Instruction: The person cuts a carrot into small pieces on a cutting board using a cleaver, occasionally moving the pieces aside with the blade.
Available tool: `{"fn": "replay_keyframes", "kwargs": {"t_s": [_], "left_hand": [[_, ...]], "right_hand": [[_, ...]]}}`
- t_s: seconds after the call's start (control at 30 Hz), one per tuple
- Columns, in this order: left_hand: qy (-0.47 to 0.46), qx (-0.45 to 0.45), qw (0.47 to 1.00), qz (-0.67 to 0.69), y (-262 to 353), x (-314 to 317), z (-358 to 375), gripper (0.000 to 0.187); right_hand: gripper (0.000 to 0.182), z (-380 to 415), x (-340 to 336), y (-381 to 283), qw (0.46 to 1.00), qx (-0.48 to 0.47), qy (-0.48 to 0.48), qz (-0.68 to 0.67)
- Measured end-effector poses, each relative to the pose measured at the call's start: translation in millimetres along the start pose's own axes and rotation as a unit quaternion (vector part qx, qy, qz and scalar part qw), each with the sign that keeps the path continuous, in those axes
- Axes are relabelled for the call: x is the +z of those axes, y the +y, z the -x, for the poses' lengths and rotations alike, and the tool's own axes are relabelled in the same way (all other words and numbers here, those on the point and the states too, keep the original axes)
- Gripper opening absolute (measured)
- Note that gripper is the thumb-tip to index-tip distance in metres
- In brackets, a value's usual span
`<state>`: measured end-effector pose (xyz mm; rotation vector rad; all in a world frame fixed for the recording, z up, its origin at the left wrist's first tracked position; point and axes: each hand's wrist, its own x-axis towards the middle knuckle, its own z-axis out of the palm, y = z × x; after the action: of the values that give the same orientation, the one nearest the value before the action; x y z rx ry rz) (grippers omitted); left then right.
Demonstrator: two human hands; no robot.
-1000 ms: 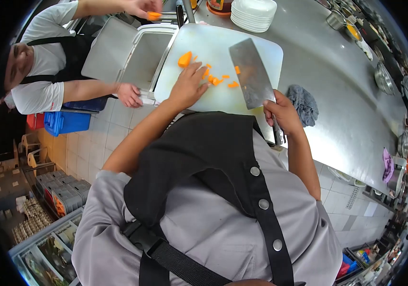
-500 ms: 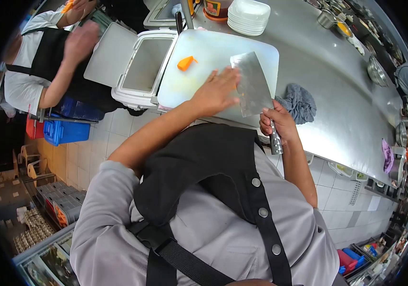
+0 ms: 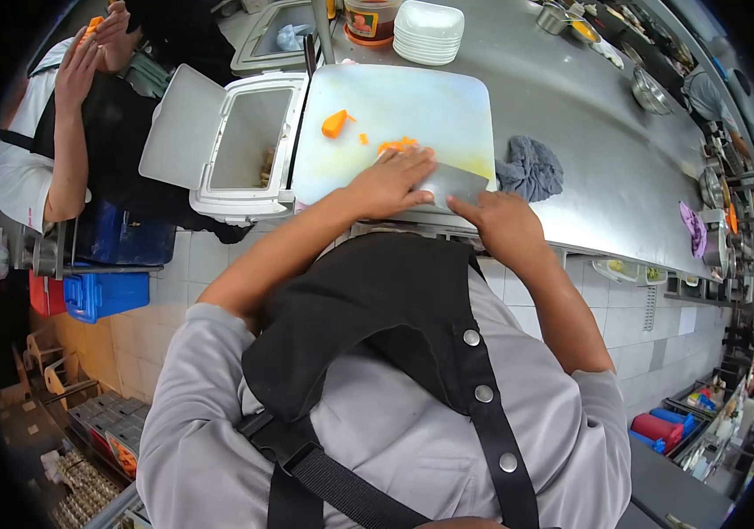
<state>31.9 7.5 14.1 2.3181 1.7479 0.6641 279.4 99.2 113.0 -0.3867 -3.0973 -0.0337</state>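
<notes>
My right hand (image 3: 511, 227) is closed round the cleaver's handle, which it mostly hides. The wide cleaver (image 3: 454, 182) has its blade low over the near part of the white cutting board (image 3: 443, 106). My left hand (image 3: 394, 183) lies with fingers stretched out beside the blade, its fingertips over the blade's left part. Small orange carrot bits (image 3: 397, 144) show just beyond those fingers, partly covered by them. Farther left on the board sits a larger carrot chunk (image 3: 334, 123), with a tiny bit to its right.
Left of the board stands an open white bin (image 3: 253, 132) with scraps inside. A grey cloth (image 3: 531, 167) lies on the steel counter (image 3: 610, 189) at right. Stacked white dishes (image 3: 430, 33) stand behind the board. At far left, a co-worker's hands (image 3: 81, 66) hold an orange piece.
The cleaver has come down from a raised position to the board, turned flatter. My left hand has moved nearer beside it. Small carrot bits now show on the board. The co-worker's hands have come together.
</notes>
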Motion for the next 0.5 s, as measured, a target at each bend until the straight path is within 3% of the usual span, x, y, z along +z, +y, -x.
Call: {"fn": "replay_keyframes", "kwargs": {"t_s": [0.07,0.13,0.2,0.27,0.3,0.37,0.43,0.5], "left_hand": [[-0.070,-0.118,0.990,-0.032,-21.4,-4.1,7.6,0.065],[-0.044,-0.118,0.992,-0.027,-47.4,-12.1,21.0,0.056],[0.145,-0.109,0.983,0.031,-78.6,-22.7,32.5,0.048],[0.268,-0.205,0.935,-0.105,-91.8,-39.3,27.8,0.046],[0.269,-0.205,0.936,-0.102,-106.3,-38.1,27.8,0.046],[0.159,-0.295,0.937,-0.097,-136.7,-32.8,24.3,0.047],[0.179,-0.315,0.930,-0.059,-149.7,-36.1,7.5,0.047],[0.236,-0.323,0.916,0.027,-153.5,-35.8,-8.2,0.045]], "right_hand": [[0.053,17.2,-12.5,-4.8,1.000,0.015,-0.001,-0.018],[0.053,33.4,-18.2,-5.8,0.999,0.029,-0.003,-0.038],[0.056,42.9,-21.2,-4.6,0.974,0.166,-0.054,-0.147],[0.057,44.4,3.2,0.4,0.961,0.211,-0.020,-0.177],[0.058,42.6,18.9,3.3,0.946,0.251,0.018,-0.206],[0.057,26.4,44.7,0.4,0.938,0.281,-0.005,-0.205],[0.055,7.5,50.8,-20.1,0.933,0.306,-0.029,-0.190],[0.055,-4.4,59.3,-39.3,0.945,0.261,-0.001,-0.195]]}}
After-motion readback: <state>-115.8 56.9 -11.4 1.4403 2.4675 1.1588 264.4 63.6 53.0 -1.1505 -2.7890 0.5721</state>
